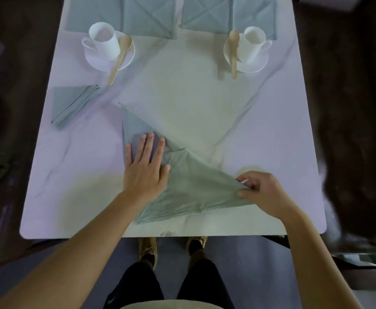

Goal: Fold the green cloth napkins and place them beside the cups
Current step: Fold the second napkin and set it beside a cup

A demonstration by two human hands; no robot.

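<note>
The green napkin [189, 186] you are working lies as a triangle on the near half of the desk [271, 130]. Its long edge runs on a diagonal from a far-left tip to the near-right corner. Your right hand [260, 192] is at that near-right corner, its fingers [243, 194] pinching the cloth there. Your left hand [147, 166] lies flat across the napkin's left part, fingers [148, 144] straight and spread, pressing it to the desk. So the free end is to your right and the pinned part to your left, and the next fold most likely means carrying the pinched corner leftward over the cloth, toward the flat hand. A folded napkin [71, 105] lies on the left, nearer you than the left cup [103, 40]. The right cup [252, 43] has no folded one beside it, and the flat napkins [124, 14] lie spread at the far edge.
</note>
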